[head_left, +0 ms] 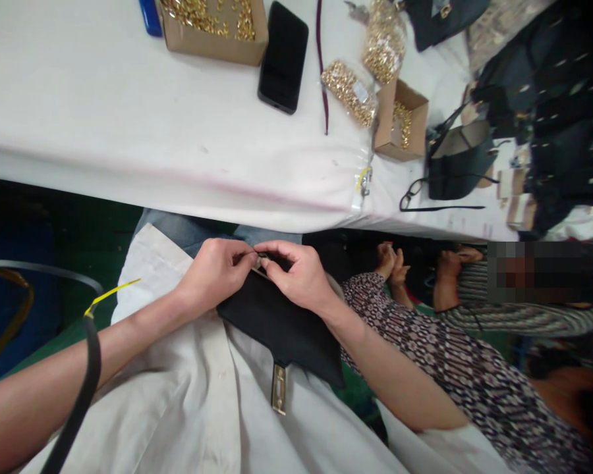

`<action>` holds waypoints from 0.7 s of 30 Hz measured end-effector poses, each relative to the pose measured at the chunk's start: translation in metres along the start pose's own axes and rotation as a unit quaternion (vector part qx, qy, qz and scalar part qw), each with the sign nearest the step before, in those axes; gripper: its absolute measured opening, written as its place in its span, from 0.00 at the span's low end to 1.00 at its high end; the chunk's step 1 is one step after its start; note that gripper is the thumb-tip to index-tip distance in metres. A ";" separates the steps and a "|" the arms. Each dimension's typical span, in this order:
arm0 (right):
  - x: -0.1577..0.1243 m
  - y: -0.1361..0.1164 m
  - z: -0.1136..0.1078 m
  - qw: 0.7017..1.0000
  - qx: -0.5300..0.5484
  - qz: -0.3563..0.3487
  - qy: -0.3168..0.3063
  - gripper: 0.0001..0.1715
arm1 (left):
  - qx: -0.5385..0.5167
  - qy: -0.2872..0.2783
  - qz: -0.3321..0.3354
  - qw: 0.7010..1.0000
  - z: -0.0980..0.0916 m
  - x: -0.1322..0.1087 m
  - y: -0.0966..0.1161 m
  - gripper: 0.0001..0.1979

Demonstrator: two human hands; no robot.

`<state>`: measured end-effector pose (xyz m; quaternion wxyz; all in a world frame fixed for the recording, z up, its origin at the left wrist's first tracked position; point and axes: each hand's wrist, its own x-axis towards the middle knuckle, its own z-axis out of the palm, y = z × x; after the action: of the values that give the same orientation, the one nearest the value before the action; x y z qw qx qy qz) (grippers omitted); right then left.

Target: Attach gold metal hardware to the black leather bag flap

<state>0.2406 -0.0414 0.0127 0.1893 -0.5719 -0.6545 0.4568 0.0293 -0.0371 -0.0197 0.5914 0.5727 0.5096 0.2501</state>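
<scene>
A black leather bag [281, 322] with a gold clasp [279, 388] on its flap lies in my lap, on my white garment. My left hand [216, 271] and my right hand [296, 273] meet at the bag's far edge. Both pinch a small metal part there, fingers closed; the part itself is too small to name. The white table [128, 138] stands just beyond my hands.
On the table are a cardboard box of gold fittings [212, 23], a black phone [283, 56], plastic bags of gold parts [348, 92], a small open box [400, 122] and black bags [459, 161]. A person in patterned sleeves [425, 342] sits to my right. A black strap [82, 395] crosses my left arm.
</scene>
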 end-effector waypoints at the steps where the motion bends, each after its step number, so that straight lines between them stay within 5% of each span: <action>1: 0.000 -0.001 0.000 1.000 0.003 0.003 0.000 0.17 | -0.010 -0.001 -0.005 1.000 0.000 0.001 0.000 0.14; 12: -0.003 -0.027 -0.007 0.991 -0.123 -0.012 -0.047 0.20 | -0.133 -0.033 -0.052 0.989 -0.001 0.002 -0.007 0.12; 21: -0.008 -0.024 0.000 0.996 -0.077 0.030 0.019 0.21 | -0.154 -0.048 -0.046 0.986 -0.002 0.003 -0.009 0.10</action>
<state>0.2291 -0.0470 0.0345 0.1431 -0.6127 -0.6665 0.4000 0.0259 -0.0354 -0.0292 0.7070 0.4620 0.4623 0.2700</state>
